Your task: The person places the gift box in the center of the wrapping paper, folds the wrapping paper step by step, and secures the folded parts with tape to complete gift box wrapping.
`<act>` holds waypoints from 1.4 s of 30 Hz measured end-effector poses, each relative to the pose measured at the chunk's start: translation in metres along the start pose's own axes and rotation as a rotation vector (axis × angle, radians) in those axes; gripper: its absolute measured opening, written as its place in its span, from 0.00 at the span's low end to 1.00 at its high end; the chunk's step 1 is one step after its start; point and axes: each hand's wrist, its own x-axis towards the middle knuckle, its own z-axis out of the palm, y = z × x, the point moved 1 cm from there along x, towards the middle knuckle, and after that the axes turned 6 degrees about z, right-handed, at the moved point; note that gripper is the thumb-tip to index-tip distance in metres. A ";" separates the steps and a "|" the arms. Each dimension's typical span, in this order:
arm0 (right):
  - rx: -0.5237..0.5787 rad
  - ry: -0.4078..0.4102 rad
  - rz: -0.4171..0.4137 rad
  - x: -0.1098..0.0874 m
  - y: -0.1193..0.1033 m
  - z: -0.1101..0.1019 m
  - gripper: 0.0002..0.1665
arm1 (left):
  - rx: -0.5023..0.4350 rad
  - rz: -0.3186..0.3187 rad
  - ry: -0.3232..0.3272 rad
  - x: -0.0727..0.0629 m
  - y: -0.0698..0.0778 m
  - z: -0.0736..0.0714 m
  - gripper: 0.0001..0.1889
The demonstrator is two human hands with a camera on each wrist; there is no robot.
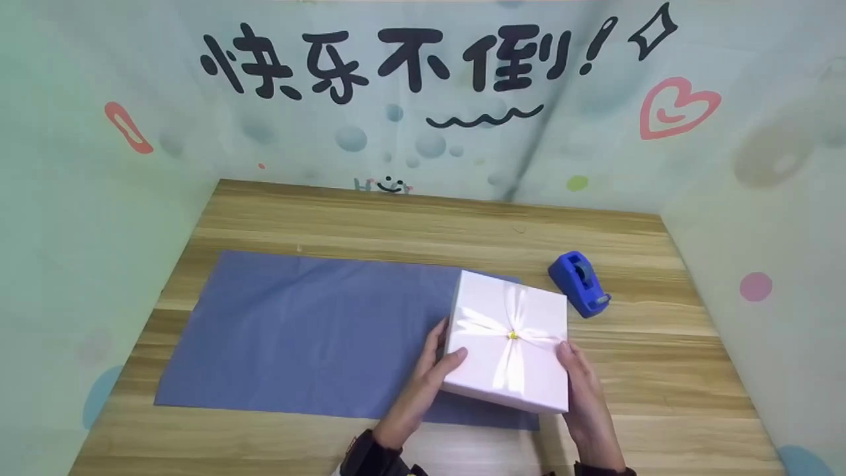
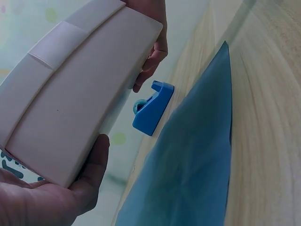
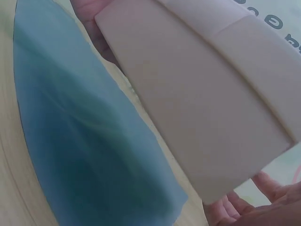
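Note:
A white gift box with a white ribbon tied in a cross on its lid is held up between both hands. My left hand grips its left side, thumb on the lid's edge. My right hand holds the right side, its thumb at the top edge. In the left wrist view the box hangs above the table, with fingers curled under its lower edge. Below and to the left lies a flat blue sheet, partly hidden by the box.
A blue tape dispenser stands on the wooden table, just beyond the box's far right corner. Printed cloth walls close off the back and both sides.

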 end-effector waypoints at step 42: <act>0.147 -0.386 -0.115 0.005 0.027 -0.030 0.21 | -0.001 0.047 0.380 -0.012 0.016 -0.122 0.34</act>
